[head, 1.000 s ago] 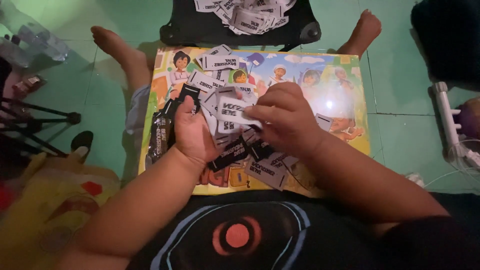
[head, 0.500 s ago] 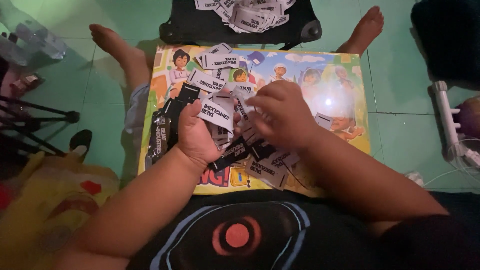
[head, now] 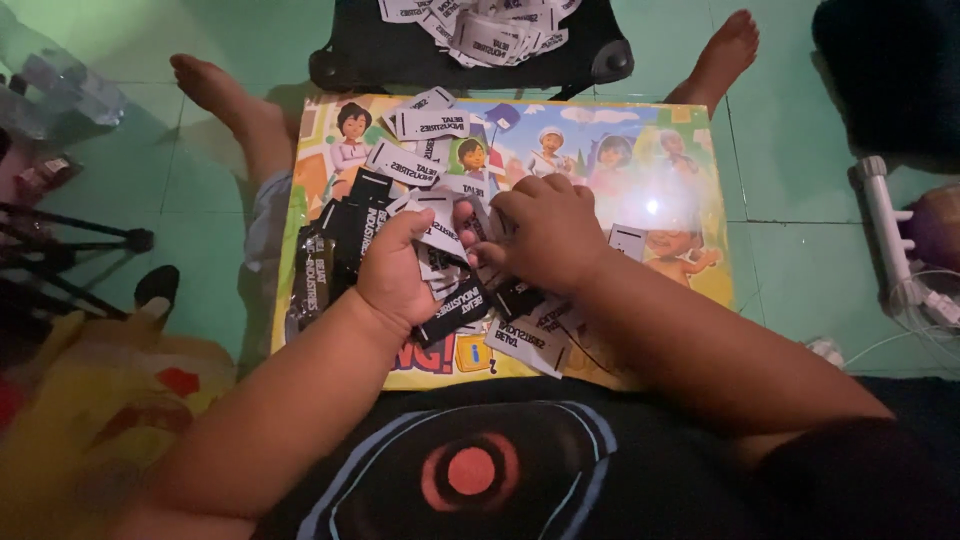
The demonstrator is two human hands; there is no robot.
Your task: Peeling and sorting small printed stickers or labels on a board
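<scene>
A colourful cartoon board [head: 650,170] lies across my legs. Several small white labels [head: 432,124] and black labels [head: 350,225] are scattered over its left half. My left hand [head: 395,270] holds a small bunch of white labels near the board's middle. My right hand [head: 540,232] meets it from the right, fingers pinching a label in that bunch. A black label [head: 452,312] and a white one [head: 528,345] lie just below the hands.
A black tray [head: 400,55] heaped with more white labels sits beyond the board, between my bare feet. A dark tripod [head: 70,250] stands at the left, a yellow cloth [head: 90,410] at lower left, and a white power strip [head: 890,235] with cables at the right.
Both hands have drawn closer together over the bunch of labels, and the left hand has turned a little, so the label it showed before is covered.
</scene>
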